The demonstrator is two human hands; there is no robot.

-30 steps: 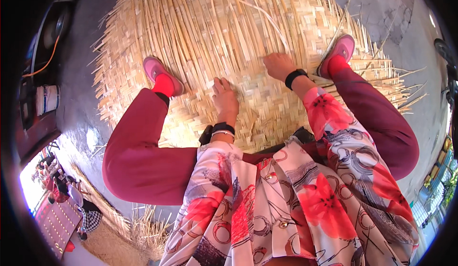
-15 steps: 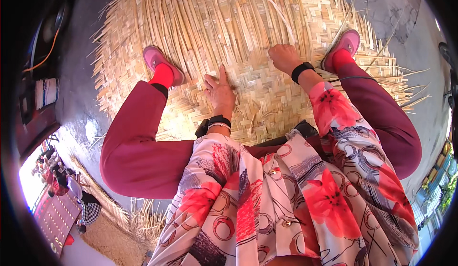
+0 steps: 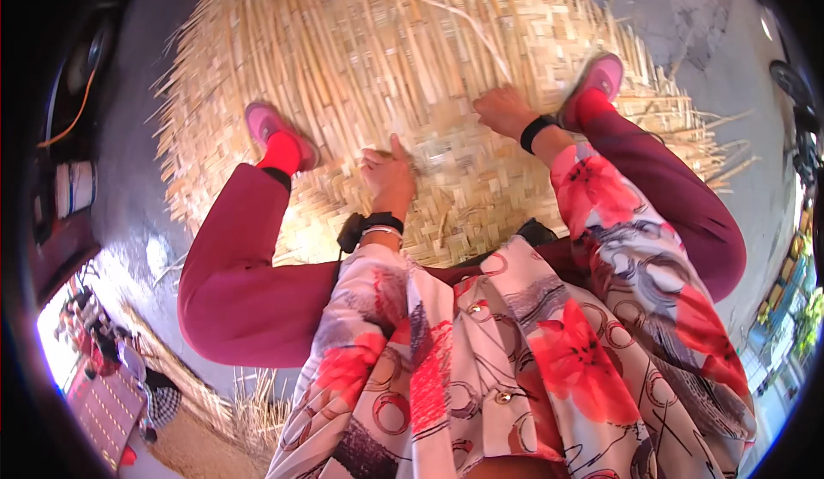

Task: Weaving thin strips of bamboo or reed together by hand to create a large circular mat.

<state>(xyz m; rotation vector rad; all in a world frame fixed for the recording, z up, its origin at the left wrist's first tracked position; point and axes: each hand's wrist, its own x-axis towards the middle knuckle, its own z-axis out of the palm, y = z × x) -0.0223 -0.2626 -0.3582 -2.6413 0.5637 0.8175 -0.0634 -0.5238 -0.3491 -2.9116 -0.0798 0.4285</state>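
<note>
A woven mat of pale, straw-coloured split strips (image 3: 463,209) lies on the ground between my feet. Its near part is woven tight, while long loose strips (image 3: 343,58) run away from me at the far side. My left hand (image 3: 388,174) rests on the weave with the index finger stretched forward and the other fingers bent. To its right and a little farther off, my right hand (image 3: 506,112) is closed low over the mat, where weave and loose strips meet. What its fingers pinch is hidden. One pale curved strip (image 3: 468,20) ends beside that hand.
My pink shoes (image 3: 279,134) stand on the mat at both sides. Strip ends stick out at the mat's right edge (image 3: 717,148). Grey floor (image 3: 129,127) surrounds it. More straw matting (image 3: 202,423) lies at the lower left, near another person in checked clothing (image 3: 163,393).
The view has shifted slightly. My right hand has turned a little, its fingers now pointing left and down. My left index finger leans further left. The curved strip's end has moved left.
</note>
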